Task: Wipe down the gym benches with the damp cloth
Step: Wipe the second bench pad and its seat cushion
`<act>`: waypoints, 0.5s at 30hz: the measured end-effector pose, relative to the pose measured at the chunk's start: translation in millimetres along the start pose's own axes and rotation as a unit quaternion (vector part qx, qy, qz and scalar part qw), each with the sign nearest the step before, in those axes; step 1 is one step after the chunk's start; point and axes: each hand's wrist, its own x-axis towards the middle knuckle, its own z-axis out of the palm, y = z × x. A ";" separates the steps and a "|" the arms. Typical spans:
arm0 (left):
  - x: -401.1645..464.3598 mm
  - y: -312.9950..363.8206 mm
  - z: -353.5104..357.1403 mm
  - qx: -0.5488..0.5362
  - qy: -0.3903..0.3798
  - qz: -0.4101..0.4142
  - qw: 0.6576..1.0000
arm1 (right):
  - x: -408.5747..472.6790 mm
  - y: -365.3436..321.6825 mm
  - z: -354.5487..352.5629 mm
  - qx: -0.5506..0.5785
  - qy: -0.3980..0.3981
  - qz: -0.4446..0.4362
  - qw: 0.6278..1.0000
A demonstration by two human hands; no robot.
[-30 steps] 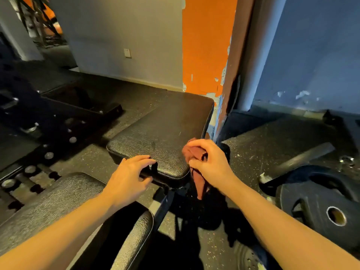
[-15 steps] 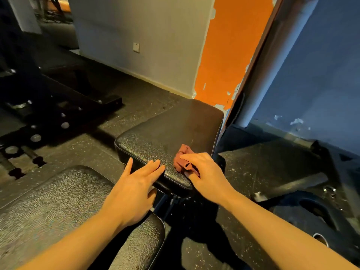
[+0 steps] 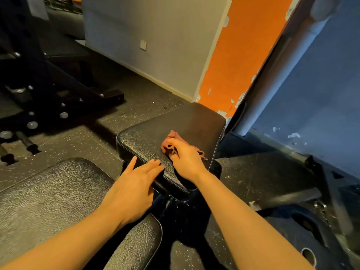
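A long back pad [image 3: 58,201] of black pebbled vinyl lies nearest, beyond it the rounded seat pad [image 3: 171,125]. The left hand [image 3: 132,188] rests flat on the seat's near edge, fingers straight and slightly spread. The right hand [image 3: 185,158] pinches the crumpled rust-red cloth [image 3: 171,141] against the seat top.

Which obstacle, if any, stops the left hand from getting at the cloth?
Probably none: the left hand rests flat on the seat pad, with bare pad between it and the cloth, which the right hand grips.
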 end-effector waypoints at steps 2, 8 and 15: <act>-0.8 -2.3 0.7 -0.039 0.040 -0.014 0.998 | -16.6 -5.4 -2.1 0.005 -0.005 -0.014 1.000; -4.1 -4.4 4.5 -0.082 0.073 -0.034 0.993 | -70.6 -7.6 -14.1 -0.014 -0.042 -0.039 0.998; -9.3 -17.3 -7.4 -0.149 0.173 -0.061 0.972 | -71.2 -2.2 -50.7 0.153 0.222 -0.001 0.963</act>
